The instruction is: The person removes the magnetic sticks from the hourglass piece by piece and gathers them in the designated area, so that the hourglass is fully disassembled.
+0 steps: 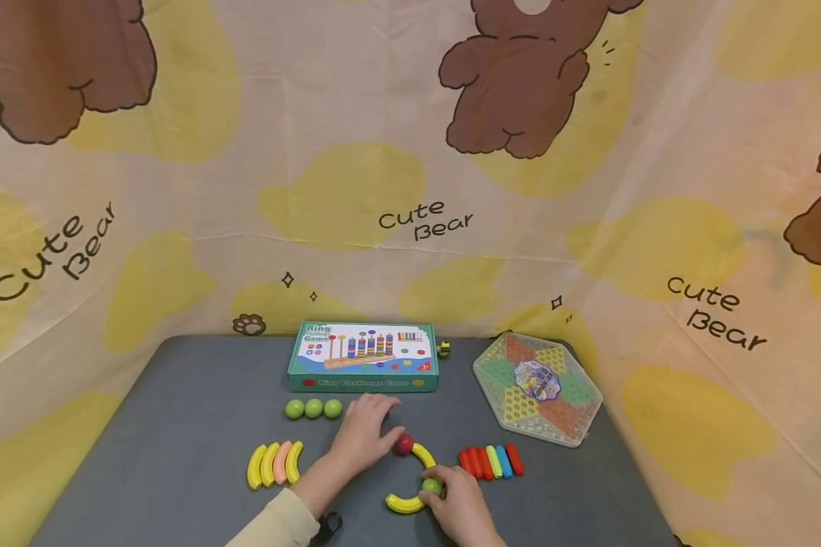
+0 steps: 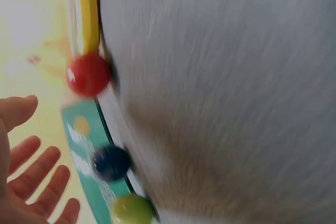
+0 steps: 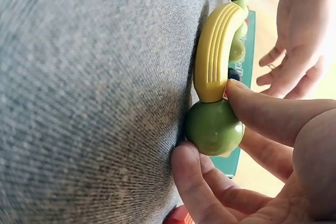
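My right hand (image 1: pixel 461 507) pinches a green ball (image 3: pixel 214 128) between thumb and fingers. A yellow curved stick (image 3: pixel 215 51) with grooves touches that ball; it is the lower stick of an arc on the table. Another yellow curved stick (image 1: pixel 424 454) runs from the green ball up to a red ball (image 1: pixel 404 444). My left hand (image 1: pixel 361 433) hovers with fingers spread and holds nothing, its thumb close to the red ball. Under its fingers is a dark blue ball (image 2: pixel 111 162), mostly hidden in the head view.
Three green balls (image 1: pixel 313 409) line up before a game box (image 1: pixel 362 357). Several curved sticks (image 1: pixel 267 465) lie at left, one of them pink. Several short coloured sticks (image 1: pixel 490 462) lie at right. Behind them is a hexagonal game board (image 1: pixel 539 389). A black strap (image 1: pixel 328 526) is near the front.
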Motion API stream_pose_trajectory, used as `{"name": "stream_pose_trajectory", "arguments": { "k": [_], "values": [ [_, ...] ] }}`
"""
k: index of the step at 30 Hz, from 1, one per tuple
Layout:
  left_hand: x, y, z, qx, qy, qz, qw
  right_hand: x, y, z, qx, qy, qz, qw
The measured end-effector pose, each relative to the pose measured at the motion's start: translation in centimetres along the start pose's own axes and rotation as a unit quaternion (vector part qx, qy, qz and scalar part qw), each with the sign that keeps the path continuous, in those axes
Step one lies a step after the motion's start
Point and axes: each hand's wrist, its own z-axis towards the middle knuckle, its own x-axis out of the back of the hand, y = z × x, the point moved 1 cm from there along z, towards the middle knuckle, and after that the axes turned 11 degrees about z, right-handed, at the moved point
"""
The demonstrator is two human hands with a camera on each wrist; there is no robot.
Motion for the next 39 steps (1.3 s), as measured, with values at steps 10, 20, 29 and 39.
{"name": "stream_pose_trajectory", "arguments": {
  "k": [10,20,29,39],
  "values": [
    [0.1,2.9,-5.3,-0.042,-0.114,-0.022,0.9923,-0.3,0.0,-0.1,-0.013,-0.013,0.008,0.9998],
    [-0.7,3.6,-7.1,-0.075,-0.241,0.001,0.9675,-0.4,-0.7,-0.5,-0.032,-0.018,0.038,0.9986],
    [-0.8,3.3,-7.6,-0.118,-0.206,-0.004,0.9715,0.1,-0.2,-0.4,-0.068,0.010,0.027,0.9972],
    [0.3,1.9,-8.1,-0.076,-0.158,0.008,0.9845,-0.3,-0.1,0.9,-0.018,-0.002,-0.009,0.9998]
  ]
}}
